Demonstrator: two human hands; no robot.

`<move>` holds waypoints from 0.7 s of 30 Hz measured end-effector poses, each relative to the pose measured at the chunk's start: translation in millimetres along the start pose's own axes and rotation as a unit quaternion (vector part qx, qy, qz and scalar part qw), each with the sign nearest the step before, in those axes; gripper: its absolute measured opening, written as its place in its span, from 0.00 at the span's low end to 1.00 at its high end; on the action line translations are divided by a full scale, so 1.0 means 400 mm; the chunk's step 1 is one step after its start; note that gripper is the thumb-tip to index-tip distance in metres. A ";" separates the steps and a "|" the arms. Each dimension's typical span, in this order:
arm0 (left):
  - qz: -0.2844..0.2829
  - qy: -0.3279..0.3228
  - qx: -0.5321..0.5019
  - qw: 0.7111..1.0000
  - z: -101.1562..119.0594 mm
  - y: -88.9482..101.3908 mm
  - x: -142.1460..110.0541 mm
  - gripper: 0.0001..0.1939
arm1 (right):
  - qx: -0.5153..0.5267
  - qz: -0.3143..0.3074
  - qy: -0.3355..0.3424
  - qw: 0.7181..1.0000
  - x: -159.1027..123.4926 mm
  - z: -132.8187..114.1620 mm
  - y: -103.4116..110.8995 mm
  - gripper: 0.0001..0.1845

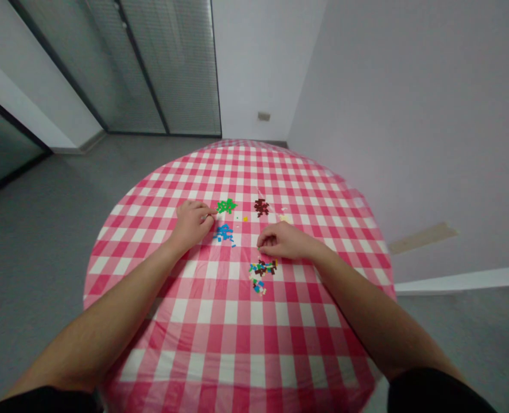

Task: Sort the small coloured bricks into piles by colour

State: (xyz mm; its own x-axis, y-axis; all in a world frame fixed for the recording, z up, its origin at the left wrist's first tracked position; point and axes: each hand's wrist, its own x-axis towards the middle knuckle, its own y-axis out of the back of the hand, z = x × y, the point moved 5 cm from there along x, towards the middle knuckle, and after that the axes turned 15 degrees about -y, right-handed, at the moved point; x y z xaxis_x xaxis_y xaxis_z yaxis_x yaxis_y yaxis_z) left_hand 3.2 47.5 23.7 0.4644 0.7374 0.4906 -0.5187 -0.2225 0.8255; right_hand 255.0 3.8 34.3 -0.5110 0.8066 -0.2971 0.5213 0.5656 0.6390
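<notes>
My left hand rests at the left edge of a pile of small green pieces. Its thumb and forefinger come together there, and anything between them is too small to make out. Just below lies a pile of blue pieces. My right hand hovers or rests above a mixed heap of coloured pieces, its fingers curled and thumb and forefinger pinched. Whatever is in that pinch I cannot make out. Beyond it are dark brown pieces and pale cream pieces, partly behind the hand.
A single yellow piece lies between the piles. All of it sits on a round table with a red and white checked cloth. A white wall stands close on the right, and glass partitions are at the back left.
</notes>
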 end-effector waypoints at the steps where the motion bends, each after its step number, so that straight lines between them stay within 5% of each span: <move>1: 0.014 -0.032 -0.015 0.999 0.023 0.006 0.000 0.14 | 0.042 0.018 -0.002 0.999 0.005 0.002 0.000 0.08; 5: 0.030 -0.191 -0.090 0.977 0.155 0.023 -0.011 0.09 | 0.223 0.051 -0.028 0.973 0.034 0.016 -0.026 0.07; 9: 0.037 -0.247 -0.115 0.962 0.240 0.023 -0.025 0.07 | 0.324 0.042 -0.038 0.944 0.051 0.009 -0.057 0.10; 21: -0.022 -0.173 -0.112 0.978 0.219 -0.011 -0.026 0.11 | 0.343 0.002 -0.038 0.938 0.048 0.006 -0.071 0.17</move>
State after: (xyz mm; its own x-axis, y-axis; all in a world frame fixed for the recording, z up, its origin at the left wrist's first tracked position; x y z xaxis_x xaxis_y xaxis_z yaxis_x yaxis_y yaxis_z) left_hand 63.4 -15.0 39.2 0.6851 0.4746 0.5526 -0.6190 -0.0206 0.7851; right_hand 232.1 3.7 8.7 -0.4712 0.8048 -0.3609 0.8542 0.5183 0.0404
